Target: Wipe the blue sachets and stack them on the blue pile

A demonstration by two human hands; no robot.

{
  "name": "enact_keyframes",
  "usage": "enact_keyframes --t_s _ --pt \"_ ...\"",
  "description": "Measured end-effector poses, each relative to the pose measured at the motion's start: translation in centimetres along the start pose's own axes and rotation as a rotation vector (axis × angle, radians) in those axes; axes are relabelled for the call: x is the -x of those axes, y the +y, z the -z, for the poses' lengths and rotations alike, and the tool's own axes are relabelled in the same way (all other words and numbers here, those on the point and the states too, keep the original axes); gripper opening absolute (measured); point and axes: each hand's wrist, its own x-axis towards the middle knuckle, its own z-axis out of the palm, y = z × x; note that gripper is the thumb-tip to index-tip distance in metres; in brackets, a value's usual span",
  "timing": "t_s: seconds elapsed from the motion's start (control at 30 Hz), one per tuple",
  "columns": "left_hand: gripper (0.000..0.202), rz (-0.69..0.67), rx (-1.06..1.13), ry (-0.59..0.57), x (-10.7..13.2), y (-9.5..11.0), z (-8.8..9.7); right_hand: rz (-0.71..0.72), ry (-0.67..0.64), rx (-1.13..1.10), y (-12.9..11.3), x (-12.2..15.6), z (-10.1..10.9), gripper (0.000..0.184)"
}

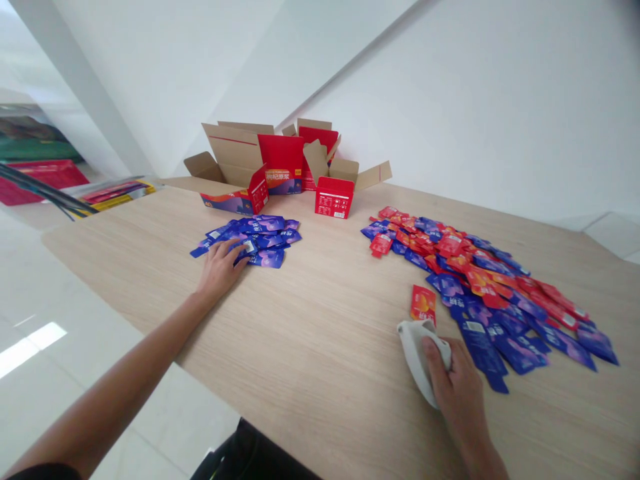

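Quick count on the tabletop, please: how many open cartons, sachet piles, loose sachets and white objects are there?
Open cartons: at least 3 (the back ones overlap)
Blue sachet pile: 1
Red-and-blue sachet pile: 1
Loose red sachet: 1
White curved object: 1
Total: at least 7

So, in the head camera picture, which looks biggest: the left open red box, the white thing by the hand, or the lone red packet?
1. The left open red box
2. The white thing in the right hand
3. The lone red packet

The white thing is nearer the camera, so its place is unsure.
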Motion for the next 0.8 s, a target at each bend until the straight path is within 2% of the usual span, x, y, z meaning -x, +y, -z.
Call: enact_keyframes --t_s 0.23,0.47,0.67,0.8 --pt "0.054 0.03 -0.041 -0.011 2.2 -0.2 2.1 0.016 -0.006 -0.02 -0.3 0.0 0.1 0.041" --pt "0.053 0.033 -0.064 -0.182 4.3 0.0 4.2 0.023 -0.023 -0.036 -0.1 0.1 -0.1 0.041" --pt "0.045 0.013 -0.117 -0.381 3.6 0.3 5.7 0.004 -0.079 -0.046 0.0 0.2 -0.2 0.042" --pt "0.042 0.02 -0.154 -0.412 2.5 -0.2 6.0 0.008 -0.094 -0.055 0.1 0.2 -0.3 0.042"
